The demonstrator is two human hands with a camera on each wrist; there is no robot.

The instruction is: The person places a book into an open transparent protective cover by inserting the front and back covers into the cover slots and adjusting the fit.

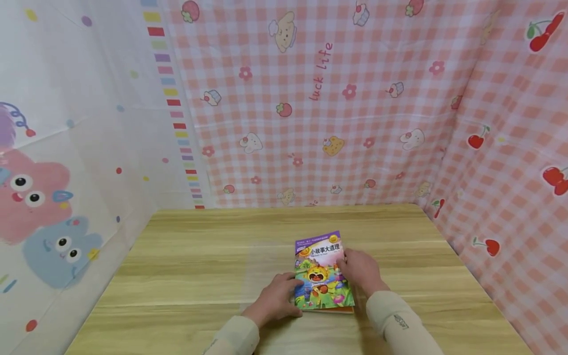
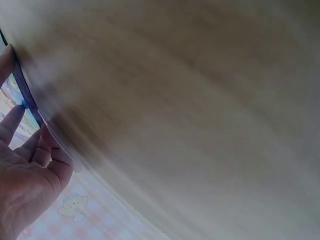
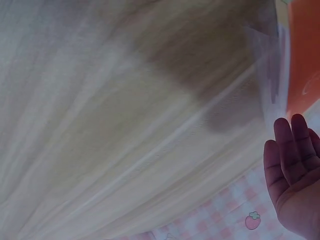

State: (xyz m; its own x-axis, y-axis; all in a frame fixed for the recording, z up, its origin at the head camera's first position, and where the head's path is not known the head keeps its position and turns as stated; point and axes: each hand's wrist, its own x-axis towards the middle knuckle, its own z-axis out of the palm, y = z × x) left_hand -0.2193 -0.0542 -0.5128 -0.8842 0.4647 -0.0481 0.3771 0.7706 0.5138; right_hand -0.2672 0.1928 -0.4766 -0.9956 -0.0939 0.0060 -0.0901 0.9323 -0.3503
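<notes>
- Two cartoon figures, a pink star (image 1: pixel 42 197) and a blue star (image 1: pixel 62 254), showed on the white cloth (image 1: pixel 111 158) at far left.
- A band of coloured blocks (image 1: pixel 173 102) ran down that cloth's right edge, next to a pink checked cloth (image 1: pixel 288 88) behind the table.
- Wood-patterned table (image 1: pixel 177 276) spread beneath everything handled.
- Left hand (image 1: pixel 277 298), in a pale sleeve (image 1: pixel 237 335), lay at the book's left edge. Thumb was near the lower left corner, one fingertip over the cover; the left wrist view showed the digits apart, some bent. Could not tell whether it gripped.
- Book (image 1: pixel 321 286) was between both hands, right of the table's middle, picture cover up, purple strip across the top. Orange and white layers showed under its lower edge.
- Right hand (image 1: pixel 364 271), in a pale sleeve (image 1: pixel 395 320), was clamped on the book's right side, thumb on the cover. The right wrist view showed its fingers side by side, tips by an orange face (image 3: pixel 305 55); clear film (image 3: pixel 267 55) adjoined that face.
- Cherry-print cloth (image 1: pixel 510 202) covered the far right.
</notes>
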